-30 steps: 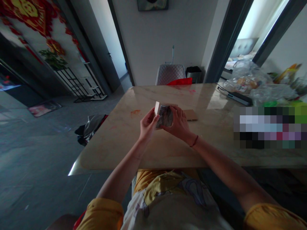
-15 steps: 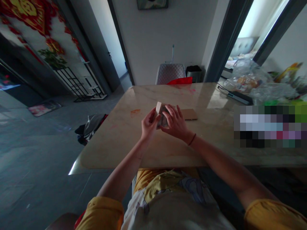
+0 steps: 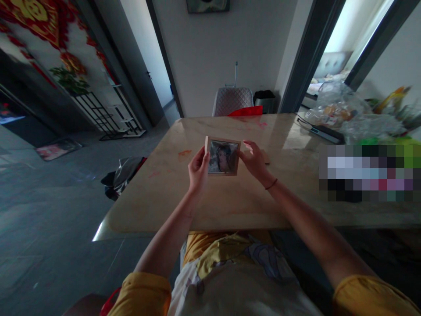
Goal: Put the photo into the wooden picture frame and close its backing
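Observation:
A small picture frame (image 3: 239, 163) with a pale wooden border and a dark photo is held up over the table, its front towards me. My left hand (image 3: 198, 169) grips its left side, thumb on the front edge. At the frame's right edge is my right hand (image 3: 255, 162), fingers apart and curved; its thumb reaches the edge, though whether it touches is hard to tell. Behind the right hand a flat brown board (image 3: 265, 157) lies on the table, mostly covered from view.
The marble-look table (image 3: 158, 210) has its corner edge at the left. On its right side are plastic bags (image 3: 371, 125), a dark elongated device (image 3: 327, 134) with a cable, and a blurred-out patch. A quilted chair (image 3: 233, 100) with red cloth (image 3: 246, 111) stands at the far side.
The picture frame has turned to face me and now shows its photo. My right hand has moved off its front to the right edge, while the left hand keeps hold.

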The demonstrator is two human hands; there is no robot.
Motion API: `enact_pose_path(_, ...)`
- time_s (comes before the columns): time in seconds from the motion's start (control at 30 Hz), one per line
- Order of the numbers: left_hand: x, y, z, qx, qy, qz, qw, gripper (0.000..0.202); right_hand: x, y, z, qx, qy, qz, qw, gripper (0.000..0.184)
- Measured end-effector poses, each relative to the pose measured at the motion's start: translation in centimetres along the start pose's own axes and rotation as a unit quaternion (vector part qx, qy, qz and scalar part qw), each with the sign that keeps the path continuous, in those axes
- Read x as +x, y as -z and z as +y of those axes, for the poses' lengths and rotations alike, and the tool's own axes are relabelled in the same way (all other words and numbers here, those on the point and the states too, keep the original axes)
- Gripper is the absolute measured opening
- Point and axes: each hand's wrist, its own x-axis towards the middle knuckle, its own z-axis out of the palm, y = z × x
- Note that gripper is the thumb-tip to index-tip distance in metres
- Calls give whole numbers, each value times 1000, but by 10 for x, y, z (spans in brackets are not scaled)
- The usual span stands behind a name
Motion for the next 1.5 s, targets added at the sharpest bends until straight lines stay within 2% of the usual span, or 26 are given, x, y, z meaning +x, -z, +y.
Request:
enact_pose_path(0.1,1,2,1,4,-12,7,1000,39,2,2,3,122,-101,-61,986,44)
enact_pose_path(0.17,0,2,3,30,-34,14,999,39,1,1,1,165,-137,-85,973,42)
enact_pose_path(0.27,-3,1,5,63,-62,24,996,40,-3,-3,-1,186,-155,-121,963,38)
enact_pose_path(0.37,-5,0,7,78,-73,23,994,41,-6,-7,0,165,-148,-149,964,35)
enact_pose_path(0.5,-7,-1,11,93,-72,20,993,42,-8,-8,1,129,-142,-137,972,35)
enact_pose_path(0.77,-11,-2,14,107,-73,16,991,40,-10,-5,-10,122,-141,-128,974,36)
enact_pose_path(1.03,-13,-3,16,109,-67,-1,992,41,-14,0,-15,27,-112,-99,988,38)
enact_pose_path(1.23,-12,-3,17,106,-64,6,992,42,-17,-3,-15,34,-106,-84,990,42)
enact_pose_path(1.33,-12,-3,15,115,-67,39,990,44,-21,-7,-19,5,-60,-24,998,37)
enact_pose_path(1.4,-11,-3,14,118,-70,65,988,44,-26,-8,-25,-43,26,6,999,34)
enact_pose_path(1.43,-11,-3,14,115,-72,75,988,44,-29,-9,-29,-66,79,-6,995,32)
enact_pose_path(1.5,-10,-3,14,104,-72,88,988,43,-36,-10,-35,-101,172,-68,977,28)
